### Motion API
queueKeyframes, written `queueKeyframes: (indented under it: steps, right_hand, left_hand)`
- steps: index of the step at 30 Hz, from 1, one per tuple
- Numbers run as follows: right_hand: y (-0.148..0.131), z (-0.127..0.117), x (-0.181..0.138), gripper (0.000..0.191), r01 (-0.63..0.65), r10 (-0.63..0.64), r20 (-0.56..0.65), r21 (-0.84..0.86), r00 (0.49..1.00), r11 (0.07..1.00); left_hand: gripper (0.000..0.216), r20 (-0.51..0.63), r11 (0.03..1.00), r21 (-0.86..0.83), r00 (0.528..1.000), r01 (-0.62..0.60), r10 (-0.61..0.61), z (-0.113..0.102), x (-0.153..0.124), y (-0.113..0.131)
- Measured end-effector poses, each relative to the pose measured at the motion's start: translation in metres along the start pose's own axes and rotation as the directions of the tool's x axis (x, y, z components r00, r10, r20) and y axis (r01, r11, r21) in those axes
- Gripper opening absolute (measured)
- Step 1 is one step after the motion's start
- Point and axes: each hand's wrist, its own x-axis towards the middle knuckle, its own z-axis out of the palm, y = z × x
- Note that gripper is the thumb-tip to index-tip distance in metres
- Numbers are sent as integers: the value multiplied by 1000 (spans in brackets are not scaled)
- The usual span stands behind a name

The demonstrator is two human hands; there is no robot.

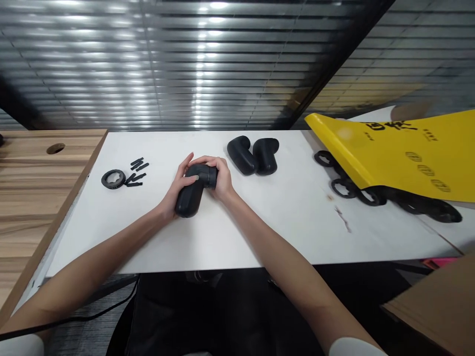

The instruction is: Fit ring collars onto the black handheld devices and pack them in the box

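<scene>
Both hands hold a black elbow-shaped part (190,200) above the white table, its thick end pointing down toward me. My left hand (175,190) wraps the thick end from the left, with the thumb across the top. Fingers of my right hand (223,179) curl round the short end, where a seam or band circles the part. The right hand's palm side is mostly hidden. Two similar black elbow-shaped parts (241,155) lie side by side just beyond, to the right. At left are a black ring (113,179) with a notched opening and several small black strips (139,176).
A yellow bag (393,153) with dark print covers the table's right side, with several black rings (344,188) partly under it. A wooden table (40,173) adjoins at left. Blinds (166,64) stand behind the white table (282,232). A cardboard box (438,301) sits lower right.
</scene>
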Motion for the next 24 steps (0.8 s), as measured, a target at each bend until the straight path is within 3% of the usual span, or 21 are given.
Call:
queueKeyframes:
  steps: [6, 9, 11, 13, 15, 16, 17, 19, 21, 23, 24]
  right_hand:
    - [4, -8, 5, 35, 69, -70, -81, -13, 994, 998]
    - [7, -21, 7, 35, 159, -193, -161, -201, 968, 967]
    - [9, -29, 8, 31, 182, -260, -84, -512, 962, 839]
    - [10, -32, 8, 30, 203, -249, 66, -790, 966, 578]
    - [9, -30, 7, 30, 225, -252, 136, -903, 958, 367]
    - [7, -28, 5, 30, 226, -298, 126, -916, 946, 331]
    - [5, -24, 4, 31, 225, -355, 94, -910, 930, 348]
    - [-1, -16, 0, 37, 230, -408, 12, -842, 913, 488]
    - [-8, -6, -4, 45, 199, -315, -27, -723, 949, 662]
    - [-13, 3, -8, 51, 99, -148, -35, -590, 988, 801]
    - [-15, 6, -9, 52, 46, -81, -44, -527, 996, 849]
  left_hand:
    - [86, -61, 999, -8, 997, 54, -54, 1, -1, 6]
    - [79, -58, 989, -109, 992, 103, -110, -6, 5, 13]
    - [64, -25, 971, -194, 989, 140, -147, -15, 11, 20]
    - [51, -18, 965, -228, 990, 132, -140, -24, 16, 27]
    - [44, -41, 979, -195, 997, 52, -61, -31, 20, 30]
    - [45, -45, 987, -159, 999, -6, -1, -34, 22, 31]
    - [48, -36, 991, -114, 998, -63, 60, -35, 22, 31]
    - [57, 12, 987, -14, 987, -158, 158, -36, 23, 27]
    - [65, 83, 956, 84, 958, -281, 274, -34, 23, 22]
    - [68, 170, 863, 184, 880, -471, 444, -31, 22, 16]
    - [69, 218, 788, 218, 816, -575, 535, -30, 21, 13]
